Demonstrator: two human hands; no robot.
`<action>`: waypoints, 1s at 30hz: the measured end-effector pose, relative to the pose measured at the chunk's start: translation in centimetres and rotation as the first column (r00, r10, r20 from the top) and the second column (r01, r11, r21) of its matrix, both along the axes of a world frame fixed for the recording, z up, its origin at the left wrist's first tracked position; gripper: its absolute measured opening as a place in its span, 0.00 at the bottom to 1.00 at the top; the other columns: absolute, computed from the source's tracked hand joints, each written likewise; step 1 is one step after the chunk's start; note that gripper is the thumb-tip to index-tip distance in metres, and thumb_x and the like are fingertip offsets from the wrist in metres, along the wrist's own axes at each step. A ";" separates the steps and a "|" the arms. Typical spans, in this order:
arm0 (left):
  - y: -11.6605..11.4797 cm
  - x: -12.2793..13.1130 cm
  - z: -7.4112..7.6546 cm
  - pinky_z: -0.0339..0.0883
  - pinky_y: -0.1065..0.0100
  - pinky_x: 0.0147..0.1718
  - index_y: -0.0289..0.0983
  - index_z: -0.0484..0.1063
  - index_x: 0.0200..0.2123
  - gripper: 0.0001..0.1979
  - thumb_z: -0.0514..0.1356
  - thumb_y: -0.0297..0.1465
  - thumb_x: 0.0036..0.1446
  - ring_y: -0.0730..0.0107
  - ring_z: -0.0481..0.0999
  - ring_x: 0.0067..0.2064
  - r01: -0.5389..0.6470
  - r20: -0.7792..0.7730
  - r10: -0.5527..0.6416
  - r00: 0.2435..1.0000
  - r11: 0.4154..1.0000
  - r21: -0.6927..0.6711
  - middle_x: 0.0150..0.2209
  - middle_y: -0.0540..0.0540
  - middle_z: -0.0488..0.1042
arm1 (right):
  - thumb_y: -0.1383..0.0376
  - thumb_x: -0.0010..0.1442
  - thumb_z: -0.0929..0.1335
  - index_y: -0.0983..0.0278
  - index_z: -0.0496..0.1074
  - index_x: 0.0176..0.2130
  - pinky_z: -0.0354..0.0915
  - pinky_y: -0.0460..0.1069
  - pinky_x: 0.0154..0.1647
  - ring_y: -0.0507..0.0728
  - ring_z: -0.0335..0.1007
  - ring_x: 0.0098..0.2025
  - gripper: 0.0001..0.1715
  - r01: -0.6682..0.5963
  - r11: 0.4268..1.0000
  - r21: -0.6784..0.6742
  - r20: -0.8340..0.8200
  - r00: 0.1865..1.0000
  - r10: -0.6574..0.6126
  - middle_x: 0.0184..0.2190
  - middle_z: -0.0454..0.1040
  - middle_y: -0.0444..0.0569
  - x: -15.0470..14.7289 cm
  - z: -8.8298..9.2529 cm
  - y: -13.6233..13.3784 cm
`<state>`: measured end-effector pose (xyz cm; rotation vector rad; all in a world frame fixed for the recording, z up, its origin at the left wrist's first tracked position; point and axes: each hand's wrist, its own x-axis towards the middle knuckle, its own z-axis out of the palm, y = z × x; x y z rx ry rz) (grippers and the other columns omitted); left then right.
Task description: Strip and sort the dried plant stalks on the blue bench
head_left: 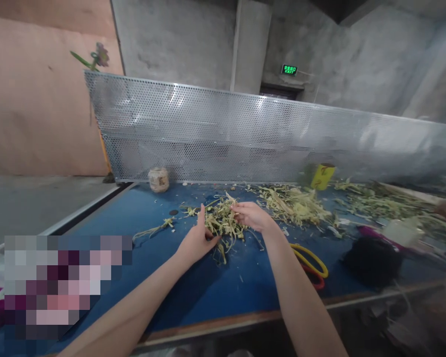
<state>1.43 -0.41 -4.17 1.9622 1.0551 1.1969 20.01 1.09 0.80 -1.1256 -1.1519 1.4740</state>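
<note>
Background: grey concrete wall (186,44) with pillar (250,44); lit green EXIT sign (289,69) on it, right of pillar. Left: pinkish panel (40,99), grey floor (15,203). Blue-topped desk (115,218), perforated metal screen (208,124) along far edge.

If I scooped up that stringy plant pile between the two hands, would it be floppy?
Probably floppy: the plant pile looks thin-stranded and curly. It's loose and gappy, so it may be light. It might shed, since little bits lie scattered on the blue table.

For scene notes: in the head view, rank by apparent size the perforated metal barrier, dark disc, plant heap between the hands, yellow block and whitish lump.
Perforated metal barrier
Plant heap
Yellow block and whitish lump: too alike to rank
Dark disc
</note>
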 end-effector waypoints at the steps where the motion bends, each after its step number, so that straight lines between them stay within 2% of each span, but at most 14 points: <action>1: 0.1 0.0 0.1 0.56 0.73 0.22 0.30 0.41 0.59 0.44 0.60 0.30 0.40 0.70 0.68 0.20 -0.008 0.003 0.008 1.000 1.000 0.004 0.17 0.52 0.71 | 0.69 0.48 0.68 0.68 0.68 0.26 0.62 0.41 0.21 0.47 0.65 0.21 0.04 -0.018 1.000 -0.007 0.008 1.000 0.018 0.19 0.68 0.45 0.0 0.0 0.0; 7: 0.2 -0.3 1.2 0.58 0.73 0.25 0.36 0.42 0.59 0.41 0.58 0.30 0.43 0.73 0.66 0.21 -0.074 0.086 0.067 0.994 0.994 0.081 0.20 0.53 0.72 | 0.69 0.48 0.69 0.69 0.67 0.28 0.67 0.44 0.28 0.53 0.71 0.31 0.06 -0.163 0.987 -0.006 -0.047 0.986 0.162 0.23 0.70 0.47 0.1 -0.5 0.1; 12: -0.2 -0.4 1.7 0.60 0.72 0.26 0.38 0.47 0.58 0.36 0.57 0.31 0.45 0.74 0.65 0.21 -0.106 0.071 0.097 0.993 0.985 0.137 0.25 0.50 0.74 | 0.68 0.47 0.70 0.69 0.67 0.29 0.68 0.45 0.28 0.54 0.72 0.31 0.08 -0.197 0.980 -0.019 -0.061 0.979 0.196 0.25 0.70 0.47 0.0 -0.5 -0.1; 15: -0.3 -0.4 1.7 0.62 0.70 0.29 0.39 0.48 0.57 0.36 0.58 0.31 0.45 0.72 0.70 0.24 -0.061 0.093 0.048 0.994 0.987 0.148 0.26 0.49 0.75 | 0.68 0.46 0.70 0.69 0.67 0.29 0.68 0.48 0.32 0.54 0.72 0.31 0.09 -0.236 0.972 -0.003 -0.117 0.965 0.234 0.25 0.70 0.47 -0.2 -0.4 -0.3; 19: -0.2 -0.5 1.5 0.64 0.68 0.35 0.39 0.53 0.55 0.31 0.57 0.32 0.47 0.68 0.73 0.32 0.064 -0.023 -0.061 0.998 0.979 0.192 0.29 0.48 0.75 | 0.67 0.47 0.70 0.69 0.67 0.30 0.67 0.48 0.32 0.51 0.70 0.28 0.10 -0.247 0.968 0.040 -0.117 0.961 0.250 0.23 0.71 0.47 -0.5 -0.7 -0.1; 23: 0.3 -0.8 1.4 0.61 0.65 0.45 0.40 0.60 0.51 0.23 0.55 0.32 0.49 0.66 0.71 0.44 0.084 -0.134 -0.048 0.990 0.959 0.272 0.34 0.47 0.75 | 0.65 0.45 0.71 0.69 0.69 0.30 0.67 0.48 0.30 0.51 0.69 0.26 0.11 -0.240 0.971 0.016 -0.050 0.969 0.240 0.23 0.71 0.47 -0.6 -1.2 0.3; 27: 0.7 -1.0 1.2 0.58 0.62 0.48 0.38 0.54 0.54 0.25 0.54 0.31 0.51 0.67 0.69 0.47 0.083 -0.211 -0.016 0.977 0.947 0.310 0.32 0.48 0.75 | 0.64 0.43 0.72 0.69 0.70 0.29 0.66 0.47 0.33 0.50 0.69 0.26 0.13 -0.172 0.981 0.086 -0.080 0.981 0.179 0.22 0.71 0.46 -0.6 -1.4 0.5; 30: 0.9 -1.0 1.2 0.54 0.59 0.50 0.37 0.50 0.56 0.28 0.54 0.31 0.51 0.66 0.67 0.49 0.092 -0.267 0.004 0.964 0.933 0.348 0.31 0.48 0.76 | 0.63 0.42 0.72 0.69 0.71 0.29 0.65 0.47 0.33 0.49 0.69 0.25 0.13 -0.215 0.972 0.094 -0.044 0.975 0.220 0.22 0.71 0.46 -0.7 -1.6 0.6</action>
